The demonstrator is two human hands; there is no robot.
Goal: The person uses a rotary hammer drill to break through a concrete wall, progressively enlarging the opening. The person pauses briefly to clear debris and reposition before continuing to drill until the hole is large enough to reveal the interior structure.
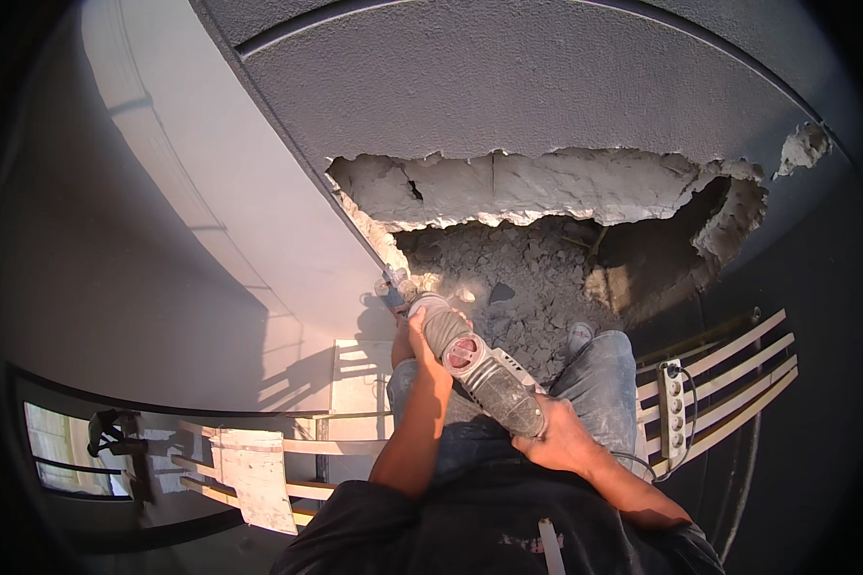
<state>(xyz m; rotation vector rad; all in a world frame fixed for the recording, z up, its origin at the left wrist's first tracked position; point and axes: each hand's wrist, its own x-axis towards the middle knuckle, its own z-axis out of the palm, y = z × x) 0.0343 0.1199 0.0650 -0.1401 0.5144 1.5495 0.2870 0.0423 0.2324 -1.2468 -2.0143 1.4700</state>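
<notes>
Both hands hold a dust-covered power tool that looks like a rotary hammer (494, 385), slanting from the lower right to the upper left in front of me. My left hand (422, 335) wraps round its front part, and my right hand (558, 436) grips its rear end. The tool's nose points at the broken lower-left edge of a jagged opening in the grey wall (508, 86). No bit can be made out there. Grey rubble (508, 278) fills the space beyond the tool. Pale broken masonry (518, 187) shows along the opening.
A white power strip (673, 407) with a dark cable lies on wooden slats (767, 374) at right. More slats and a dusty pale board (259, 479) are at lower left. A smooth pale wall (221, 192) rises on the left, with a window (77, 450) beyond.
</notes>
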